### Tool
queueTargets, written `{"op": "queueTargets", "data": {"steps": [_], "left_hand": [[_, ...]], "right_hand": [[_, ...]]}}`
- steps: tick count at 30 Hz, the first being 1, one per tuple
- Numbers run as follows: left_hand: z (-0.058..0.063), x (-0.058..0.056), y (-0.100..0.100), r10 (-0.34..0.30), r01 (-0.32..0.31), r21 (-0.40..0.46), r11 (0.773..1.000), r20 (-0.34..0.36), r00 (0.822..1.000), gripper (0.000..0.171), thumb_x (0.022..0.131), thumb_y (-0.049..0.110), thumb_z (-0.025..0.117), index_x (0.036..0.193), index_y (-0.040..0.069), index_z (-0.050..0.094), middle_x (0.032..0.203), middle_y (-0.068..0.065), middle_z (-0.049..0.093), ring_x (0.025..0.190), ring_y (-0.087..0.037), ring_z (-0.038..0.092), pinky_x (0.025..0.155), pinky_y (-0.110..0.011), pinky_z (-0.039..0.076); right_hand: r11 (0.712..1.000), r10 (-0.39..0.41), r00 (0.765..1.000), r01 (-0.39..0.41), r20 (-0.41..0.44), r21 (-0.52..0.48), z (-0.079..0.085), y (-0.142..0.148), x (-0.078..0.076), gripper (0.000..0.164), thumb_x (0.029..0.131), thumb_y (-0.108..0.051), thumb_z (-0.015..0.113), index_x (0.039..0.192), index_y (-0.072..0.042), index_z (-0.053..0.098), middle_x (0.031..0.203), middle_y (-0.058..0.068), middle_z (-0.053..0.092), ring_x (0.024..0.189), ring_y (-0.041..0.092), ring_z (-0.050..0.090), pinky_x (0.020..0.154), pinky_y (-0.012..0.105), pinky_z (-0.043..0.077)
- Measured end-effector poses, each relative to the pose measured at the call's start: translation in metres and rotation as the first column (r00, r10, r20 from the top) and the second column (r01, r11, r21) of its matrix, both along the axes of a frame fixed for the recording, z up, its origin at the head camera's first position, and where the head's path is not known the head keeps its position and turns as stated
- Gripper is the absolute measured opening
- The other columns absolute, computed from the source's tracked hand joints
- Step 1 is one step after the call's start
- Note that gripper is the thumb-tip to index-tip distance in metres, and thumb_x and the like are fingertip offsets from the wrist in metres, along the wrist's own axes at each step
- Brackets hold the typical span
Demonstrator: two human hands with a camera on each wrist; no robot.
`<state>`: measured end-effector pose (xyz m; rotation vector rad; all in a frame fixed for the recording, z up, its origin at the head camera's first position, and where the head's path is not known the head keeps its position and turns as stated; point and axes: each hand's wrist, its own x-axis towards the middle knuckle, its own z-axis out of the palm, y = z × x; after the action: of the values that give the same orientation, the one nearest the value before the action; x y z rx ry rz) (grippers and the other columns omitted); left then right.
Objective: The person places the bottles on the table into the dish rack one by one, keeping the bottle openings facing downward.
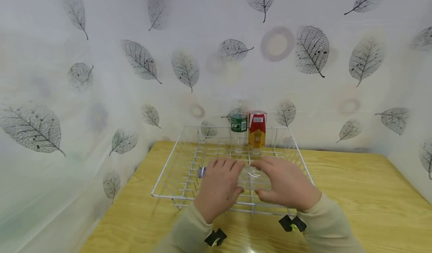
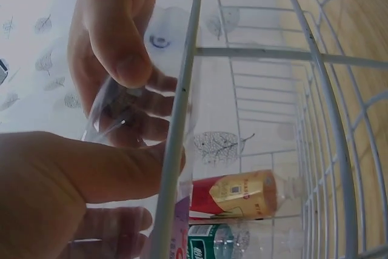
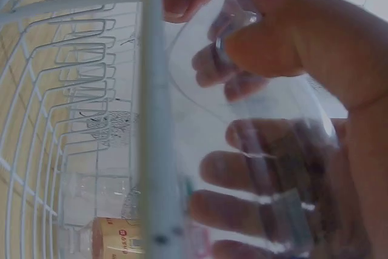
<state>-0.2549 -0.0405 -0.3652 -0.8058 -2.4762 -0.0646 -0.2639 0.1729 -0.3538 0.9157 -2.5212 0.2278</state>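
Note:
Both hands hold a clear plastic bottle [image 1: 251, 179] over the front of a white wire basket [image 1: 172, 197]. My left hand [image 1: 221, 185] grips its left part, with the thumb and fingers on opposite sides in the left wrist view. My right hand [image 1: 290, 183] curls round the other part; its fingers show through the clear plastic [image 3: 260, 168] in the right wrist view. A blue-and-white cap [image 1: 201, 172] sticks out just left of my left hand. At the basket's back stand a green-labelled bottle [image 1: 239, 125] and a red-and-gold bottle [image 1: 257, 129], side by side.
The basket rests on a yellow wood-grain table [image 1: 354, 193]; its front rim runs close by both wrists. Leaf-patterned sheeting [image 1: 216, 73] hangs behind and at the sides. A purple label [image 2: 180, 222] shows behind the rim in the left wrist view.

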Motion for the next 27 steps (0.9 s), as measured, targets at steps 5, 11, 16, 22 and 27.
{"op": "queueTargets", "data": {"steps": [5,11,16,22,27], "left_hand": [[-0.004,-0.005,-0.006,-0.031,0.031,0.063,0.998,-0.001,1.000,0.065,0.073,0.047,0.076,0.126,0.019,0.052,0.117,0.002,0.058,0.108,-0.019,0.052,0.096,-0.042,0.038],[0.001,-0.010,-0.013,-0.073,0.054,0.224,0.973,0.078,0.994,0.066,0.080,0.047,0.069,0.132,0.015,0.045,0.123,-0.001,0.054,0.111,-0.022,0.049,0.098,-0.043,0.036],[0.004,-0.010,-0.011,-0.197,0.123,0.370,0.921,0.171,0.965,0.067,0.086,0.051,0.060,0.137,0.014,0.038,0.125,-0.002,0.052,0.109,-0.019,0.051,0.092,-0.041,0.043],[0.002,-0.006,-0.002,-0.272,0.123,0.428,0.895,0.307,0.912,0.071,0.088,0.058,0.050,0.141,0.015,0.033,0.126,-0.002,0.052,0.105,-0.015,0.052,0.086,-0.037,0.047],[-0.002,-0.002,0.005,-0.274,0.114,0.412,0.904,0.356,0.893,0.073,0.087,0.061,0.046,0.142,0.016,0.032,0.127,0.001,0.053,0.108,-0.014,0.053,0.087,-0.036,0.047]], "right_hand": [[0.993,0.039,0.995,-0.028,0.089,-0.112,0.006,0.010,0.003,0.064,0.075,-0.052,0.071,0.129,-0.022,0.056,0.123,-0.007,0.057,0.103,0.012,0.058,0.082,0.037,0.050],[0.886,0.199,0.962,-0.095,0.188,-0.453,0.019,0.025,0.005,0.075,0.082,-0.032,0.073,0.145,-0.025,0.034,0.134,-0.006,0.049,0.111,0.012,0.053,0.084,0.029,0.048],[0.671,0.444,0.857,-0.122,0.264,-0.731,0.024,0.023,0.006,0.084,0.085,-0.009,0.068,0.150,-0.024,0.017,0.146,0.002,0.033,0.127,0.018,0.040,0.091,0.024,0.045],[0.406,0.722,0.653,-0.130,0.229,-0.905,0.017,0.000,0.011,0.080,0.088,-0.016,0.066,0.150,-0.016,0.014,0.144,0.017,0.033,0.122,0.034,0.046,0.091,0.040,0.047],[0.285,0.783,0.600,-0.111,0.165,-0.952,0.012,-0.017,0.016,0.064,0.088,0.000,0.060,0.143,-0.006,0.027,0.136,0.025,0.042,0.126,0.038,0.040,0.102,0.043,0.037]]}}
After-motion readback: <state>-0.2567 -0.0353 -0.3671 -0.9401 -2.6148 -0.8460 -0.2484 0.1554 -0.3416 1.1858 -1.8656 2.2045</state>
